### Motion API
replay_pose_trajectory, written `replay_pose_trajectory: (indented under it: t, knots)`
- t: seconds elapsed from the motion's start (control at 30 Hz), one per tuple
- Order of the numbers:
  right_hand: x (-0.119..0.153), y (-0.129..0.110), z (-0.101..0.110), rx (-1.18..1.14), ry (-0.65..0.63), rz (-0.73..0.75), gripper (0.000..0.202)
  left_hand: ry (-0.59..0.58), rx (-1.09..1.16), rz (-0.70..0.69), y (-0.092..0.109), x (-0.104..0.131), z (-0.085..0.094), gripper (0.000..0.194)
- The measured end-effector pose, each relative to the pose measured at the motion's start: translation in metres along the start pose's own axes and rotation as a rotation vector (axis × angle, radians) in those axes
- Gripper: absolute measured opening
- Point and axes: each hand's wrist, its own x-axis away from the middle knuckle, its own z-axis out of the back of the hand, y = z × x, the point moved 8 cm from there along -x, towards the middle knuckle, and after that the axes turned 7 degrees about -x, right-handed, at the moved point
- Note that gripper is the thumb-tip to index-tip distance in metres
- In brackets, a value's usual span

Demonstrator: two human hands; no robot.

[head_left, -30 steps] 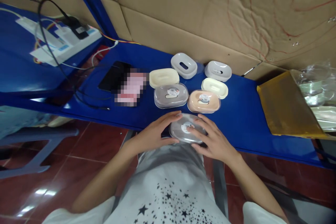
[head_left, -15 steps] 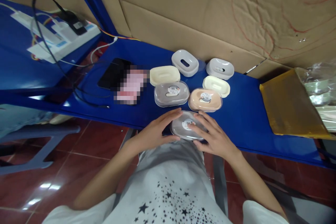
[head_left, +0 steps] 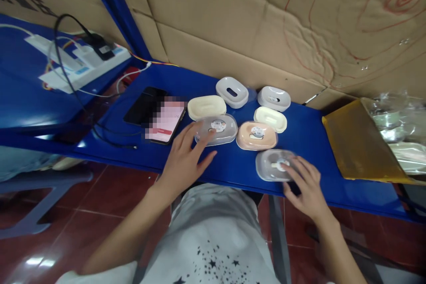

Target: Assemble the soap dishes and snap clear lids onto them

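My left hand [head_left: 184, 159] reaches over the left end of a lidded grey soap box [head_left: 229, 129]. Its fingers are spread at the clear lid, index finger near the round label, thumb apart in front. At the table's front, my right hand [head_left: 305, 186] grips the right end of another lidded grey soap box [head_left: 268, 166], with fingers over the lid and thumb by the near edge. Between and behind the two grey boxes sits a peach soap box [head_left: 244, 136] with a clear lid and label.
Cream soap trays [head_left: 206, 107] and white soap dishes [head_left: 238, 91] stand behind. A phone [head_left: 169, 126] and black cables are at left, beside a power strip [head_left: 89, 69]. A taped carton [head_left: 349, 137] with wrapped goods stands right; cardboard [head_left: 233, 22] walls the back.
The front grey soap box has moved right along the table with my right hand. My left hand has left it and shifted forward and left to the other grey box.
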Motion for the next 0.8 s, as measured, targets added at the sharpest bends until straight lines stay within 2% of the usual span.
replay_pose_trajectory:
  t: [0.07, 0.13, 0.23, 0.3, 0.43, 0.53, 0.67, 0.8]
  knots:
    - [0.008, 0.030, 0.018, 0.065, 0.049, -0.101, 0.059, -0.050, -0.055, 0.029, -0.006, -0.007, -0.007, 0.052]
    - [0.004, 0.050, 0.037, 0.093, 0.125, -0.166, 0.057, -0.080, -0.043, 0.025, -0.004, -0.010, -0.013, 0.045]
    - [-0.030, 0.061, 0.051, 0.040, 0.184, -0.164, 0.053, -0.104, 0.021, -0.018, 0.013, -0.008, -0.023, 0.040]
    - [-0.067, 0.063, 0.044, -0.007, 0.125, -0.123, 0.051, -0.158, 0.076, -0.070, 0.029, -0.006, -0.032, 0.042]
    - [-0.147, 0.077, 0.012, -0.037, -0.055, -0.077, 0.052, -0.325, 0.212, -0.235, 0.061, -0.014, -0.050, 0.059]
    - [-0.192, 0.097, -0.014, 0.062, -0.201, -0.121, 0.052, -0.375, 0.281, -0.305, 0.068, -0.030, -0.051, 0.062]
    - [-0.225, 0.118, -0.029, 0.159, -0.266, -0.194, 0.044, -0.351, 0.250, -0.270, 0.057, -0.049, -0.045, 0.056]
    - [-0.231, 0.117, -0.021, 0.146, -0.212, -0.188, 0.031, -0.354, 0.211, -0.217, 0.045, -0.045, -0.046, 0.057]
